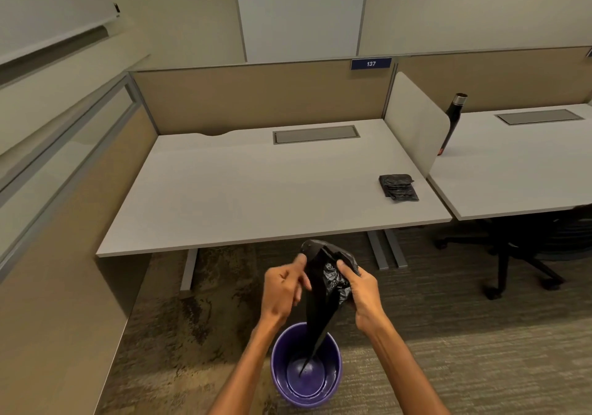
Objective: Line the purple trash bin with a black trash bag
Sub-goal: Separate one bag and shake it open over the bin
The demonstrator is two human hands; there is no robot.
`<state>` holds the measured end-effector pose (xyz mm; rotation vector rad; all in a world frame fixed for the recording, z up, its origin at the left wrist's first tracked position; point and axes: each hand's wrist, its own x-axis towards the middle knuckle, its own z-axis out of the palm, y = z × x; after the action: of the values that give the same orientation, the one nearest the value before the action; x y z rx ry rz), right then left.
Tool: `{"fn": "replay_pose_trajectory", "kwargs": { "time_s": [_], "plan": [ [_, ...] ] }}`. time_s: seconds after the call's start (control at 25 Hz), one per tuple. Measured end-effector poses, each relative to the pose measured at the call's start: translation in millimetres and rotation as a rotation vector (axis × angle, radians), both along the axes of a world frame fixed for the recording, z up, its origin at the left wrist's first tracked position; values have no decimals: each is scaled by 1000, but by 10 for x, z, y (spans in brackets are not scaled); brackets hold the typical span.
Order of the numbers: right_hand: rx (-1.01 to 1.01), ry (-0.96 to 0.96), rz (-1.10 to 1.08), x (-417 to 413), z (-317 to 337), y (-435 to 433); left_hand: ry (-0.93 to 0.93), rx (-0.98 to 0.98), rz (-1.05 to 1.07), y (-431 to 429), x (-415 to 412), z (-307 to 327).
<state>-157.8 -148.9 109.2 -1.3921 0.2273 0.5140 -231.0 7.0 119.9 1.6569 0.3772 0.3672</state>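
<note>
A black bag is being pinched by the left hand and right hand, dangling into the purple bin at 6 o'clock; spare bags are sitting at 2 o'clock on the desk.

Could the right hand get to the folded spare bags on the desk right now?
Probably not: the right hand is gripping the black trash bag over the purple bin; the folded bags lie unobstructed but farther off.
</note>
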Motion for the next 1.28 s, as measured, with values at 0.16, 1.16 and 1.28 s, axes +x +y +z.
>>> {"fn": "replay_pose_trajectory", "kwargs": {
  "time_s": [0.16,1.16,1.28],
  "plan": [
    [2,-49,126,-111,-89,8,199,71,-99,-65,-57,-197],
    [-68,147,13,-48,-1437,-217,523,-309,833,-57,-27,-1281],
    [-67,206,49,-186,-1702,-168,643,-753,690,-300,-85,-1563]
  ]
}}
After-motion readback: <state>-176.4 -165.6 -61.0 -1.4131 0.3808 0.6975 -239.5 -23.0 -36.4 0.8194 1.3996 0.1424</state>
